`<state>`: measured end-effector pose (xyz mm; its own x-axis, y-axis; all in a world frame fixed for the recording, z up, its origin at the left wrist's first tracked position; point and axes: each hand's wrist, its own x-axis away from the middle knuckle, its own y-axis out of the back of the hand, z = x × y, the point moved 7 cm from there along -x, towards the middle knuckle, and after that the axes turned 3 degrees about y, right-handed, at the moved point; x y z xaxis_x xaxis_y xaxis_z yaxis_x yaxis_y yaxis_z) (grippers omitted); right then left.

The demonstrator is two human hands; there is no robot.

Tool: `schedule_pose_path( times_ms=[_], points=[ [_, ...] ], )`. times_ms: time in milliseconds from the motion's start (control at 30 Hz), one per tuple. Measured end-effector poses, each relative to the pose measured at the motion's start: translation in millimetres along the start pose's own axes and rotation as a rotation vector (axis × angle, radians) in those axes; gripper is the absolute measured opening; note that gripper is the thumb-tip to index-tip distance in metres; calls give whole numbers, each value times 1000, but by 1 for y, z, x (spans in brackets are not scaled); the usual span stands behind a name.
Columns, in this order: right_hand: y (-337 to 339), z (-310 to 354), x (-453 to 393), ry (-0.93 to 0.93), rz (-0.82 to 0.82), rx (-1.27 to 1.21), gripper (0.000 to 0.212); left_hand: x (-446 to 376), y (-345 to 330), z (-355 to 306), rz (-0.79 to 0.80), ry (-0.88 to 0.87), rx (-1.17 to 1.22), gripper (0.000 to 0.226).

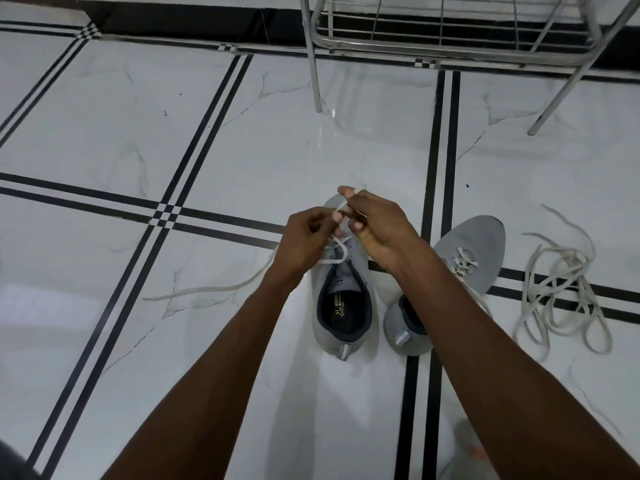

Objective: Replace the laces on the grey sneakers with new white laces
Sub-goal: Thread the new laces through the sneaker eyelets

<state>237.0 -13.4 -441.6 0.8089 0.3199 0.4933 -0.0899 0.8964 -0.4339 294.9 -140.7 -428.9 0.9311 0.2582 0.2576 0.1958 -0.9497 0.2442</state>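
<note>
— So, what is lying under the shoes?
— White marble-look floor tiles [121, 133] with black stripes are carrying everything; a metal rack [450, 32] is standing at the far wall.
— And the hands?
— Both are curling over the left grey sneaker [343, 306]: the left hand [304, 240] and right hand [377, 223] are each pinching the white lace [194, 291]. The other sneaker [467, 258] is sitting beside it, near loose laces [561, 292].
</note>
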Motion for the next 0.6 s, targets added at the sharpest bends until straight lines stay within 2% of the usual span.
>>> schedule_pose_path(
  times_ms=[67,167,300,367,400,467,533,600],
  points=[
    [9,8,-3,-5,-41,-119,18,-1,19,4,-79,-12,-9,26],
    [22,12,-5,-9,-78,-277,15,4,59,26,-221,95,9,24],
    [19,0,-6,-12,-62,-208,18,15,91,46,-395,249,-95,23],
    [19,-7,-4,8,-74,-125,17,16,93,50,-428,290,-176,24],
    [20,-8,-3,35,-80,-23,16,17,91,46,-426,275,-242,30],
    [20,-10,-2,118,-66,259,14,14,79,31,-391,111,-289,48],
    [12,-12,1,183,-20,501,15,8,56,12,-272,-56,-245,40],
    [3,-14,4,222,16,683,19,3,29,-3,-96,-58,-149,25]
  ],
)
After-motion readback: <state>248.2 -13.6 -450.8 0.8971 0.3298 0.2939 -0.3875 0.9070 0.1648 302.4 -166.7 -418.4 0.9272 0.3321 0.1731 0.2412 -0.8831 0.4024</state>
